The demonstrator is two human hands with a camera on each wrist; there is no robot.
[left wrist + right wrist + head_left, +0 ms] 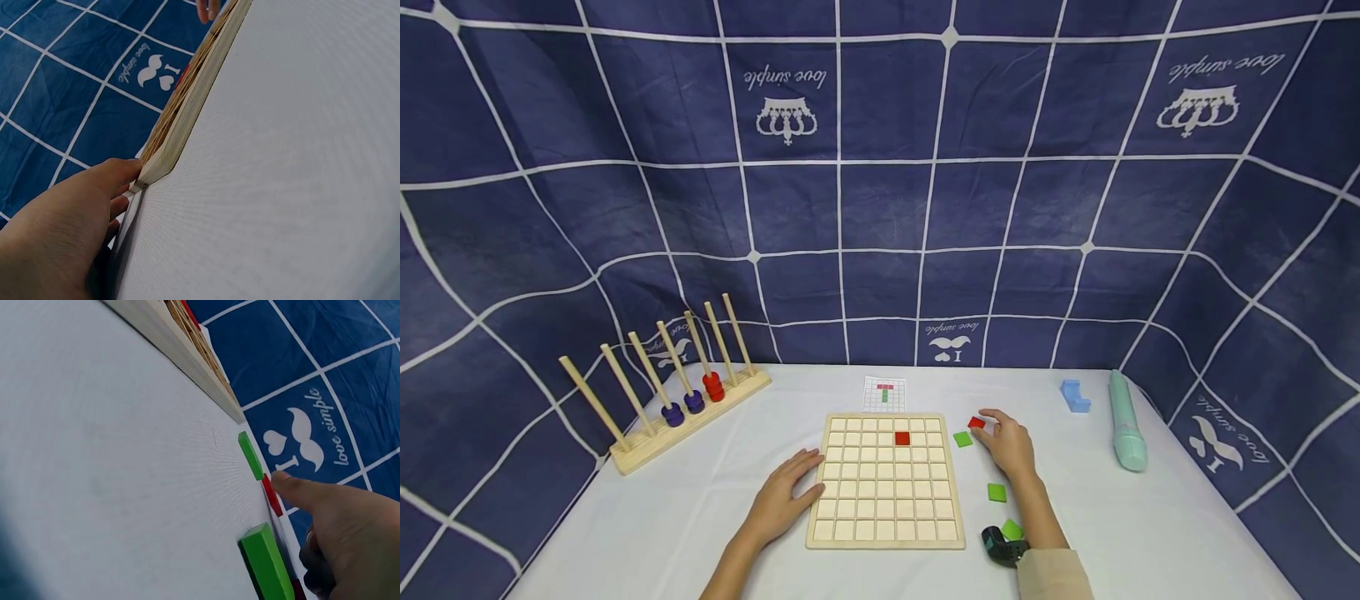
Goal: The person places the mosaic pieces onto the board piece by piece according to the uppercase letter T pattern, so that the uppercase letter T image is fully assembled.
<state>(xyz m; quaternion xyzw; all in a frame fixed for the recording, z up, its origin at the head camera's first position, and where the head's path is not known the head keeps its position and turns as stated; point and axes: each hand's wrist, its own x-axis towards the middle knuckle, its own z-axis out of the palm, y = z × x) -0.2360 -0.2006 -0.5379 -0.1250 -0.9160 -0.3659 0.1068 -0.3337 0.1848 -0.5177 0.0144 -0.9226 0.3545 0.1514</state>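
Observation:
A wooden grid board (883, 548) lies on the white table with one red tile (902, 438) in an upper cell. My left hand (781, 495) rests along the board's left edge, its thumb touching the rim and its fingers extended. Right of the board, my right hand (1009, 446) has thumb and index finger around another red tile (976, 422). In the right wrist view the thumb (294, 487) meets that tile's (273, 497) edge, with the index finger hidden. A green tile (963, 439) lies just left of it. Part of a dark red piece (299, 589) shows below the curled fingers.
Green tiles (997, 492) lie beside the right forearm, one partly behind the black wristband (1002, 547). A printed pattern card (884, 395) sits behind the board. A peg rack with rings (692, 421) stands left; a blue block (1075, 397) and teal microphone (1126, 425) lie right.

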